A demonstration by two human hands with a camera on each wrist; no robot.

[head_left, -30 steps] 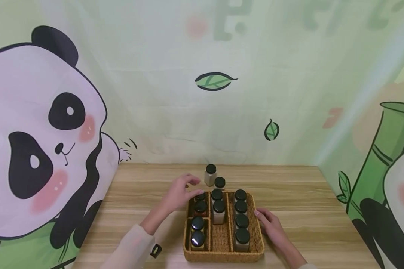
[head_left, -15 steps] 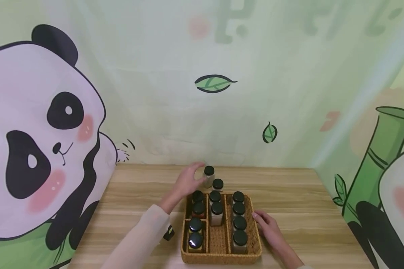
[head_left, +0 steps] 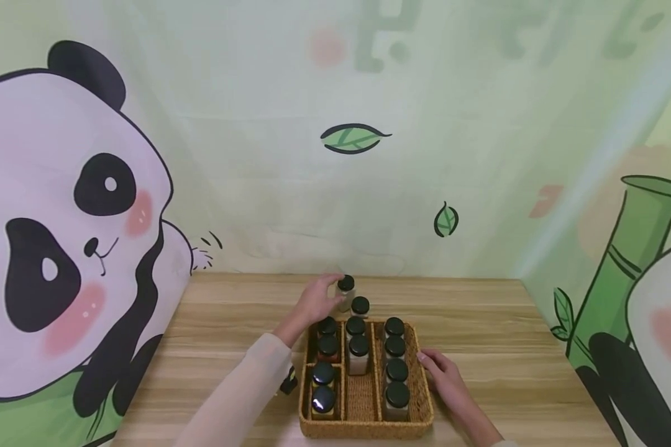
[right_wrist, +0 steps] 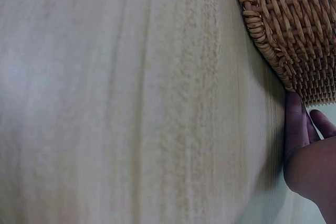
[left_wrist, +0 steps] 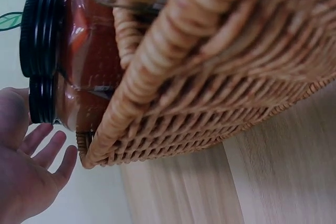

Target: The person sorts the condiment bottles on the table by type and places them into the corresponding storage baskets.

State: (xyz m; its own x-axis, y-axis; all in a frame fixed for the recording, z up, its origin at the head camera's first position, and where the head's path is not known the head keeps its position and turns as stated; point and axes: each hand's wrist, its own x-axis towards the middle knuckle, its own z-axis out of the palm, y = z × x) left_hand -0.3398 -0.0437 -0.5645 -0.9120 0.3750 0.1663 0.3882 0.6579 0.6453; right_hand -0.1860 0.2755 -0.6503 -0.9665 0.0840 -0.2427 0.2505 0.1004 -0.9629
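My left hand is at a black-lidded jar behind the wicker basket, index finger by the lid and thumb across the jar's left side. Whether the fingers pinch it does not show. In the left wrist view, the other fingers spread loosely beside the basket, and that jar is hidden. A second black-lidded jar stands just behind the basket. My right hand rests against the basket's right wall, thumb near the rim. Its fingers look straight and touch the wicker in the right wrist view.
Dividers split the basket into compartments. Black-lidded jars stand in the left ones, among them a jar with red contents; two jars fill the back of the middle, and several line the right. A printed panda backdrop rises behind the wooden table.
My left hand has moved from above the basket's back left corner, away and to the right, up to the rear jar. The right hand stays at the basket's side.
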